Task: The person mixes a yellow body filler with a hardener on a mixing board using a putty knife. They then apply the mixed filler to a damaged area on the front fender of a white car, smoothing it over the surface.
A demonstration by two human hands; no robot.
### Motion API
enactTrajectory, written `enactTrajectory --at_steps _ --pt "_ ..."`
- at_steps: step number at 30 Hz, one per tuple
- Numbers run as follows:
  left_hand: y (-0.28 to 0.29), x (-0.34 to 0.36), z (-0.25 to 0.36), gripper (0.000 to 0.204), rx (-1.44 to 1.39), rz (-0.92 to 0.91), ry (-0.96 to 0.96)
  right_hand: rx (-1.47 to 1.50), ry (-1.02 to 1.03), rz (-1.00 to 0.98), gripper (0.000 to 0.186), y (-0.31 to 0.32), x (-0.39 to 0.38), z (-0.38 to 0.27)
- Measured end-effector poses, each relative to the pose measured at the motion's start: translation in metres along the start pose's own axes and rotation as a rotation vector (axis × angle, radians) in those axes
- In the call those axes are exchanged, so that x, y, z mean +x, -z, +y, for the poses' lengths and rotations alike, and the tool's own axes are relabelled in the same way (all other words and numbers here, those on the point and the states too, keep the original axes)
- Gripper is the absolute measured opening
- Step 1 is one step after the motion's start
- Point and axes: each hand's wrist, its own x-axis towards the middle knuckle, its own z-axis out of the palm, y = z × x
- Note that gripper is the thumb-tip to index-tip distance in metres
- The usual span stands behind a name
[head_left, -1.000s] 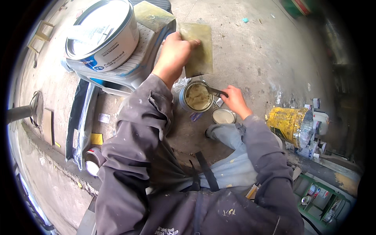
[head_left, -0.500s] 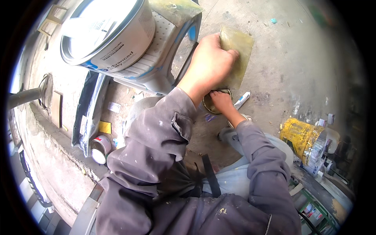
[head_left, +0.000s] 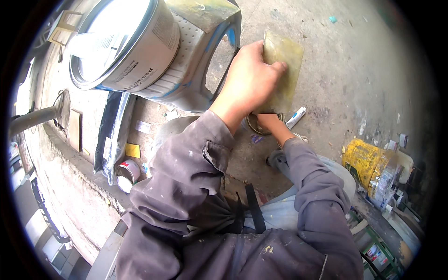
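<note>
My left hand [head_left: 254, 72] is closed on a flat, yellowish translucent sheet [head_left: 285, 65], pinching its left edge under the thumb. Below and behind it, my right hand [head_left: 269, 122] reaches down at a round, stained tin [head_left: 252, 123] on the floor. Its fingers are hidden by the left hand and the sheet, so what it touches cannot be made out. A white tube [head_left: 296, 118] lies just right of the tin. To the left of my left hand, a large putty can [head_left: 154, 56] stands on a grey plastic stool [head_left: 198, 51], beside another yellowish sheet [head_left: 205, 13].
Wrapped long material [head_left: 112, 133] lies at left, near a small opened can [head_left: 128, 171] and a yellow card [head_left: 133, 150]. A smeared yellow bucket [head_left: 364, 161] lies at right with clutter around it. A green crate [head_left: 380, 252] stands at lower right.
The view has shifted slightly. My right hand has moved deeper behind the sheet, and its fingers, seen before at the tin, are now covered. My left hand keeps its hold on the sheet.
</note>
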Motion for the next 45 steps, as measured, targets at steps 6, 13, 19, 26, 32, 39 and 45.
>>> enactTrajectory --at_steps 6,13,19,26,32,39,45 --pt "0.008 0.002 -0.011 0.035 -0.018 0.010 -0.008 0.165 -0.118 -0.263 0.038 0.035 -0.003 0.000" --pt "0.020 -0.002 -0.011 0.037 -0.211 -0.019 -0.002 0.227 -0.094 -0.080 0.032 0.095 -0.048 0.006" --pt "0.030 -0.001 -0.028 0.049 -0.024 -0.041 -0.018 0.327 -0.171 0.175 0.027 0.200 -0.132 -0.020" --pt "0.001 -0.014 -0.046 0.050 0.578 -0.041 -0.114 0.573 -0.255 0.625 0.027 0.316 -0.271 -0.075" --pt "-0.016 -0.097 0.019 0.029 -0.267 -0.385 -0.095 0.846 -0.058 1.118 0.025 0.341 -0.334 -0.108" --pt "-0.037 -0.167 0.105 0.024 -0.366 -0.568 -0.140 1.144 0.227 1.331 0.025 0.333 -0.351 -0.116" --pt "-0.034 -0.180 0.125 0.020 -0.208 -0.467 -0.254 1.052 0.198 1.166 0.025 0.342 -0.367 -0.117"
